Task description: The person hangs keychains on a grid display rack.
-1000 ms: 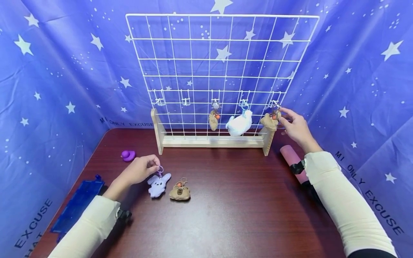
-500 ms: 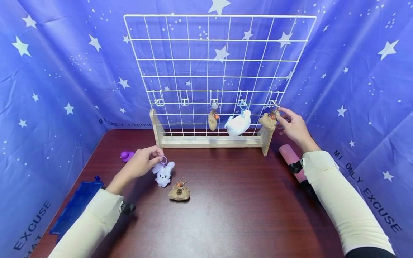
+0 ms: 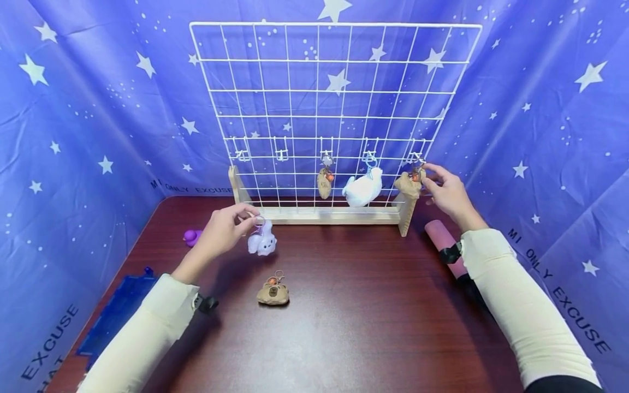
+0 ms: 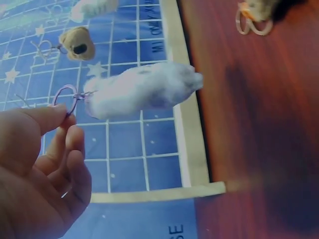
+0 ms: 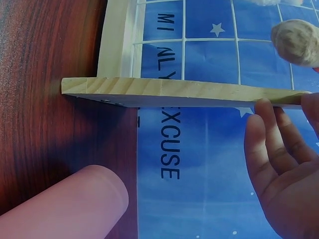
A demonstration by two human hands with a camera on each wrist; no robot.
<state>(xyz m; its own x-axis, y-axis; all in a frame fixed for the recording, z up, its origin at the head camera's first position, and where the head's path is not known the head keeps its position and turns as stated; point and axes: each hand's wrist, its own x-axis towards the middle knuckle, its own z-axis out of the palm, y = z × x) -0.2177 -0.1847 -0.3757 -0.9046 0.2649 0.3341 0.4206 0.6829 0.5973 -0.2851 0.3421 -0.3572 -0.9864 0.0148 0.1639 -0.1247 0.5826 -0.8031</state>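
My left hand [image 3: 227,225] pinches the purple ring [image 4: 67,97] of a lavender plush bunny keychain [image 3: 263,240] between thumb and fingers. The bunny hangs above the table, in front of the left part of a white wire grid rack [image 3: 303,116]. In the left wrist view its fluffy body [image 4: 142,92] overlaps the grid. My right hand [image 3: 448,192] holds the rack's right end, with fingertips at the wooden side support [image 5: 169,88]. Beside it hangs a brown plush keychain [image 3: 407,185]. A second brown plush keychain [image 3: 273,295] lies on the table below the bunny.
A white plush keychain [image 3: 362,188] and a small brown one [image 3: 324,184] hang from middle hooks. White hooks [image 3: 241,155] sit at the grid's left. A purple duck [image 3: 191,237] and blue plastic tray [image 3: 118,311] lie left, a pink cylinder [image 3: 439,236] right.
My left hand has carried the bunny keychain up, forward and a little right, toward the rack. The right hand has stayed at the rack's right end.
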